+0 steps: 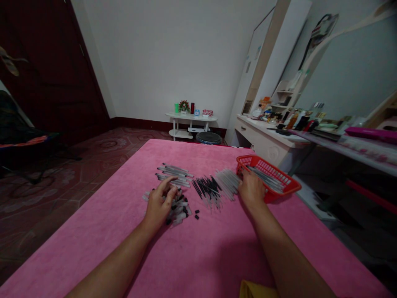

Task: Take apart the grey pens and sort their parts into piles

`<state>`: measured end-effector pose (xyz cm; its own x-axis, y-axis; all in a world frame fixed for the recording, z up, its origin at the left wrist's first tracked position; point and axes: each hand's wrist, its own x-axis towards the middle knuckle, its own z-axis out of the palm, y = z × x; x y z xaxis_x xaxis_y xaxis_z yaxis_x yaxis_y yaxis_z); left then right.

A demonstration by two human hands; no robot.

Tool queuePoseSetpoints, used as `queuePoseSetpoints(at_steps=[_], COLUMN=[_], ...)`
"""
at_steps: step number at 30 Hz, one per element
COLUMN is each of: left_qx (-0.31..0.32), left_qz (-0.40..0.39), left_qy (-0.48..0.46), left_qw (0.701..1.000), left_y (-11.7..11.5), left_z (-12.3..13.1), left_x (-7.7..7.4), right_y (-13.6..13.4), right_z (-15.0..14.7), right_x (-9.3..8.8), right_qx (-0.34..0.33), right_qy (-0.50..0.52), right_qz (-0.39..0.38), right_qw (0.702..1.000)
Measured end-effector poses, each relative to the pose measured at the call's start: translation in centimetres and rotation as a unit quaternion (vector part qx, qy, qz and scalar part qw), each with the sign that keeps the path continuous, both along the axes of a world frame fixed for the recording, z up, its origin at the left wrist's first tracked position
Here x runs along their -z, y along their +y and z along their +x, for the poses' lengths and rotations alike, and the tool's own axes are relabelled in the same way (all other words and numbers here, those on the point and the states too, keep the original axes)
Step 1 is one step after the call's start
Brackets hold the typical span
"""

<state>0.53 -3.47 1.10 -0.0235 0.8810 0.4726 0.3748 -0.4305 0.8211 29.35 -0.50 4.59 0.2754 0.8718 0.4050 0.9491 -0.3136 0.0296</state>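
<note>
Left grip (159, 202) by pen caps (180, 210) — right grip (252, 189) at red basket (290, 189)

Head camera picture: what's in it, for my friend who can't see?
A person's left hand is over a pile of black-and-clear plastic pieces on a pink cloth; the right hand is at a red plastic basket holding slim grey sticks.

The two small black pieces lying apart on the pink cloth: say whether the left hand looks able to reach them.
Probably yes: nothing covers the black pieces, and though part of the grey-and-black pile lies between them and the left hand, it looks low enough to reach over.
</note>
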Motion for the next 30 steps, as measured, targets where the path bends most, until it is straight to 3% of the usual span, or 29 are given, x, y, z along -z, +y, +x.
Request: queuePoseSetpoints(at_steps=[6, 10, 17, 21, 25, 30], left_qx=[-0.045, -0.06, -0.03, 0.02, 0.053, 0.058], left_qz=[0.037, 0.09, 0.07, 0.027, 0.016, 0.014], left_qy=[0.031, 0.13, 0.346, 0.483, 0.516, 0.531], left_qw=[0.998, 0.985, 0.935, 0.875, 0.855, 0.845], left_y=[0.7, 1.7, 5.1, 7.9, 9.9, 10.8], left_z=[-0.7, -1.8, -3.1, -3.5, -3.7, -3.7], left_x=[0.7, 0.6, 0.3, -0.3, -0.6, 0.0], right_y=[-0.5, -1.0, -1.8, -1.8, -1.8, -1.8], right_z=[-2.0, -4.0, -6.8, -7.2, -7.2, -7.4], right_x=[-0.1, -0.3, 0.5, 0.9, 1.0, 1.1], right_qx=[-0.041, -0.133, -0.23, -0.247, -0.255, -0.261], right_qy=[0.026, 0.057, 0.09, 0.102, 0.11, 0.115], right_qz=[-0.016, -0.019, -0.091, -0.116, -0.116, -0.113], right_qw=[0.999, 0.989, 0.965, 0.957, 0.954, 0.952])
